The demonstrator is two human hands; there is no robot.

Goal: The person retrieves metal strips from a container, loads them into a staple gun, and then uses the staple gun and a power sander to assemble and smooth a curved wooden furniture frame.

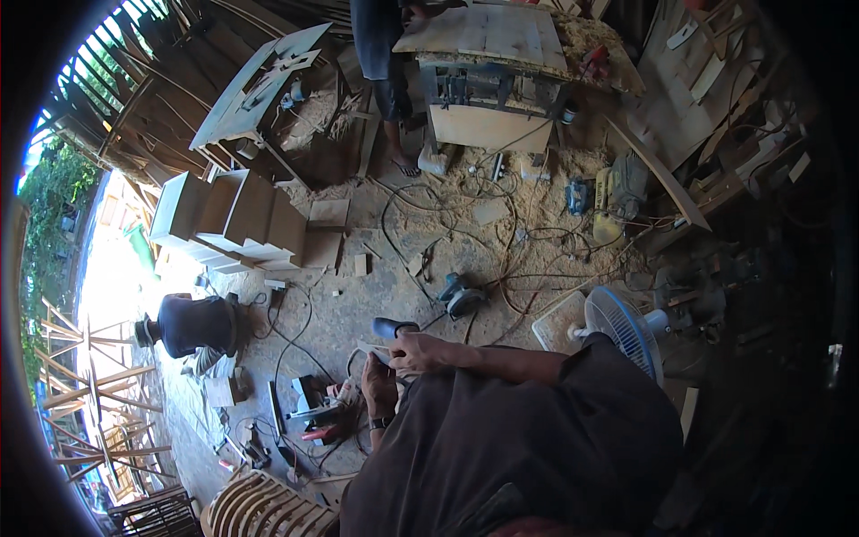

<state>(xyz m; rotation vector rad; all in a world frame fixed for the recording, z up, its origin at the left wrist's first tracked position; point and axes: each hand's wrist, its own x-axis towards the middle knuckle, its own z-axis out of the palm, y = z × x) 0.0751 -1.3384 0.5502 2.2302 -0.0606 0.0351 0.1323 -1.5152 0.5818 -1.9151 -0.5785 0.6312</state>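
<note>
Dark shirt cloth spreads across the lower middle of the frame, and past its upper-left edge, just below centre, the left hand and right hand are curled close together at a thin pale piece, though whether either grips it I cannot tell.

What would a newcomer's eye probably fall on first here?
Probably the wearer's dark shirt at lower middle, with the left hand and right hand close together by its upper-left edge. A blue electric fan stands beside its upper right. Farther up, sawdust litters the floor before a wooden-topped worktable.
</note>
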